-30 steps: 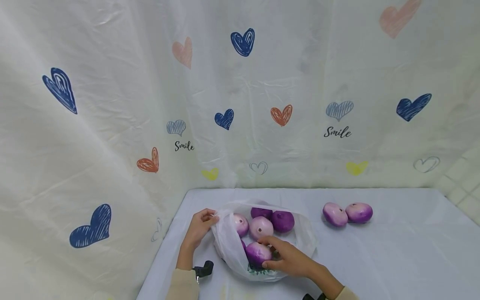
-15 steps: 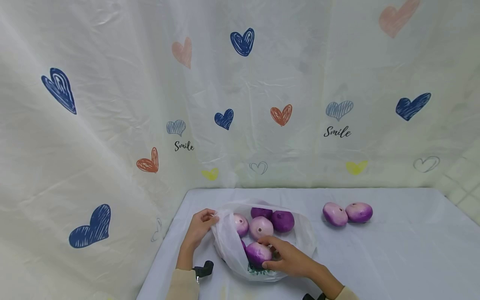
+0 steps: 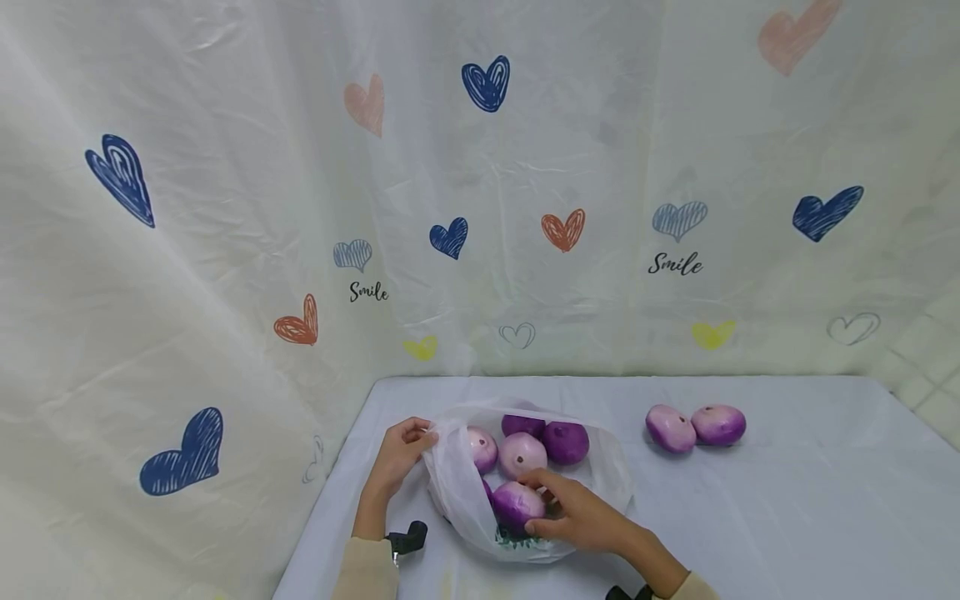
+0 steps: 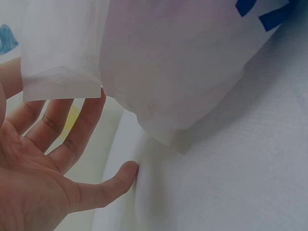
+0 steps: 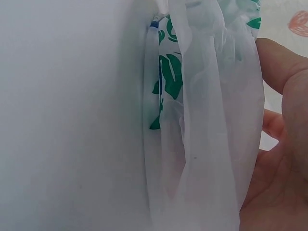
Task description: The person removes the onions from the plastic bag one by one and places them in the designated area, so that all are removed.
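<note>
A white plastic bag (image 3: 468,521) with green leaf print lies on the table, its mouth wide and facing up. Several purple onions (image 3: 522,456) show inside. My right hand (image 3: 585,512) reaches into the mouth and grips the nearest purple onion (image 3: 517,506), fingers over its far side and thumb at its near side. From the right wrist, the bag's film (image 5: 211,120) hides the onion. My left hand (image 3: 397,458) is at the bag's left rim. In the left wrist view its fingers (image 4: 84,125) touch a strip of the bag from behind, while its thumb stands apart.
Two more purple onions (image 3: 671,429) lie side by side at the back right of the white-covered table (image 3: 787,508). A white curtain (image 3: 600,150) printed with hearts hangs behind the table's back edge. Dark wrist devices (image 3: 408,537) sit near both sleeves.
</note>
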Motion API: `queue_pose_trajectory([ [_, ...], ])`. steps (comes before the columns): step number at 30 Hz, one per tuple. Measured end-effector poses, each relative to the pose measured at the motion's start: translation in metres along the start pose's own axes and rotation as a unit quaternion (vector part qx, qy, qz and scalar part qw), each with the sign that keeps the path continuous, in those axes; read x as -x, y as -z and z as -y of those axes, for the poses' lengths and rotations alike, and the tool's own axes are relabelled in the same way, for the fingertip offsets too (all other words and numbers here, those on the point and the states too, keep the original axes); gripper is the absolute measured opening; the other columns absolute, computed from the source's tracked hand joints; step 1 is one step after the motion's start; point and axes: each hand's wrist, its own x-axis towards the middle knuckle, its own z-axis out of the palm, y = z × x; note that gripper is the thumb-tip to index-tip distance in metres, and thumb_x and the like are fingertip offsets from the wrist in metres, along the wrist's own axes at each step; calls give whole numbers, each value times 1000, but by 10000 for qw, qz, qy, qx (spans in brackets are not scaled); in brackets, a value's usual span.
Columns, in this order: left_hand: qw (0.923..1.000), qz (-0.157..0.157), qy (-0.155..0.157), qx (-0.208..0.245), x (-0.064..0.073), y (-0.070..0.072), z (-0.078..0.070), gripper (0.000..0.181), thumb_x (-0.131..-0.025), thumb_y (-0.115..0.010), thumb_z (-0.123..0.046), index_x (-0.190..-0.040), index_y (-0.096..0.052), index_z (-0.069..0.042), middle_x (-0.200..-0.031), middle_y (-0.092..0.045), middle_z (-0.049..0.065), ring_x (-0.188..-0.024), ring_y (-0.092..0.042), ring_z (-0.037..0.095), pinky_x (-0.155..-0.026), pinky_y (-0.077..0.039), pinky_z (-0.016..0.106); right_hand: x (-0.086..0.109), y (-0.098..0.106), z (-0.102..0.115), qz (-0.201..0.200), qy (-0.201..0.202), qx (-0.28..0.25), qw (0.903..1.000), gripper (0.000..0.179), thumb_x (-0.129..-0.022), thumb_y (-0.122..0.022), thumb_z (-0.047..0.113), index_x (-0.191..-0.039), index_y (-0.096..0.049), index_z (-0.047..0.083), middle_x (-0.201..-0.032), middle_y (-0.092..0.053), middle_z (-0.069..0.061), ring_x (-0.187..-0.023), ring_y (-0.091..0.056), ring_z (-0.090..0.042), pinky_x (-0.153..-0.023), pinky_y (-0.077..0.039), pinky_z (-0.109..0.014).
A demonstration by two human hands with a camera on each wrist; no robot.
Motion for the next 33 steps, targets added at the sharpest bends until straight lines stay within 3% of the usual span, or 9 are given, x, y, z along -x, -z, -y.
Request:
queue_pose_trajectory([
  [8,10000,-4,-13,13,1,0,-2,21,-94,-74,-18,-110,-70,-6,-92,-67,8,-80,-59,17,-73,-50,35,1,14,5,-254,-111,51,9996,60,-96,-72,39,-144,-49,13,-134,-60,-2,-110,-62,-17,-92,-56,-38],
  [18,10000,-78,-29,18,-1,-2,1,22,-94,-74,-18,-112,-70,-6,-94,-67,9,-80,-58,17,-74,-50,36,9,52,22,-900,4,351,9953,58,-97,-71,36,-145,-47,15,-128,-62,0,-107,-62,-12,-97,-55,-43],
  [26,9999,-126,-34,-10,0,-3,0,22,-94,-74,-17,-112,-70,-5,-94,-67,9,-80,-57,17,-73,-50,36,23,82,31,-1499,14,504,9874,53,-97,-71,29,-144,-47,23,-135,-60,-3,-111,-64,-13,-98,-55,-40],
  [33,10000,-32,5,45,-1,-1,0,22,-94,-75,-19,-111,-70,-5,-94,-67,9,-81,-58,18,-73,-50,35,33,102,31,-1823,98,559,9816,53,-98,-70,20,-145,-46,20,-133,-60,-6,-111,-63,-11,-97,-53,-25],
])
